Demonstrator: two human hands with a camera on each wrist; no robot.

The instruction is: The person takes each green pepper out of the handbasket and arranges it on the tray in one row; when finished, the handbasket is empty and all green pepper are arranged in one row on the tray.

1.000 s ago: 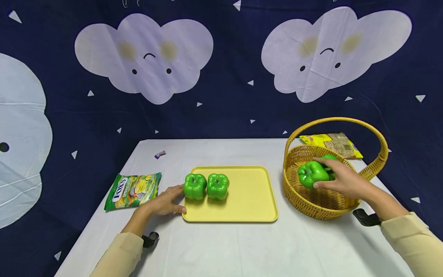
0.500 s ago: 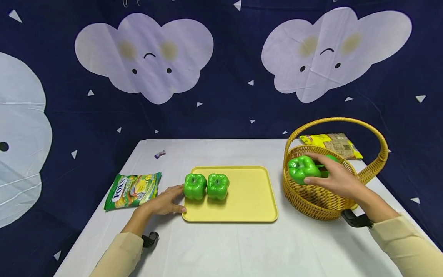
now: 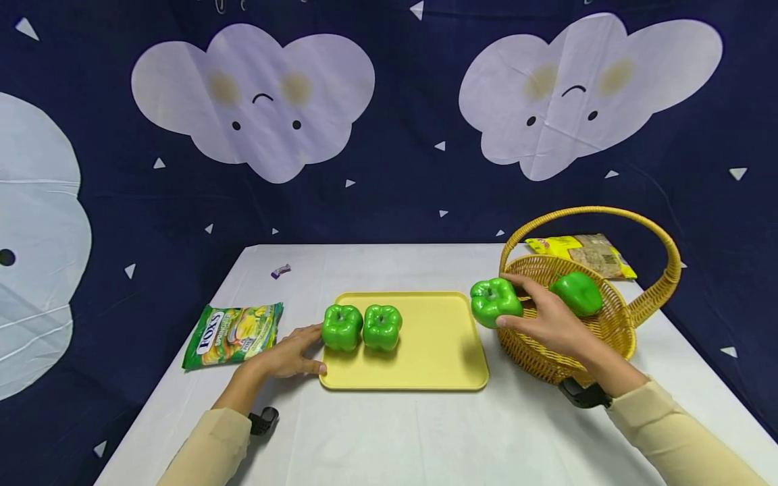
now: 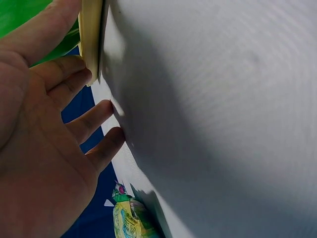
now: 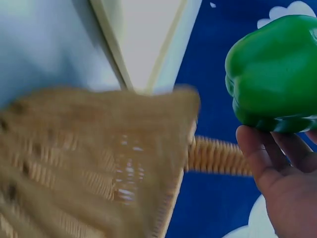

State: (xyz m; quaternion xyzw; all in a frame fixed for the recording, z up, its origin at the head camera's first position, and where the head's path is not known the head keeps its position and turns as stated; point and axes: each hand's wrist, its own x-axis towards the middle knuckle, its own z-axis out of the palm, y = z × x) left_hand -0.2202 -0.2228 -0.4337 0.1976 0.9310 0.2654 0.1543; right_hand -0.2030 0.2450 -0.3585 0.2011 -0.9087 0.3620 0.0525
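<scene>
Navy cloud-print backdrop (image 3: 401,209) behind white-covered table (image 3: 389,435)

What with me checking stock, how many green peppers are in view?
4: a first pepper and a second pepper on the yellow tray, a third pepper in the right hand, and a fourth pepper in the basket, where the hand may hide more.

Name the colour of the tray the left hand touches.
The tray is plain pale yellow, with a matching raised rim; the head view shows it best.
</scene>
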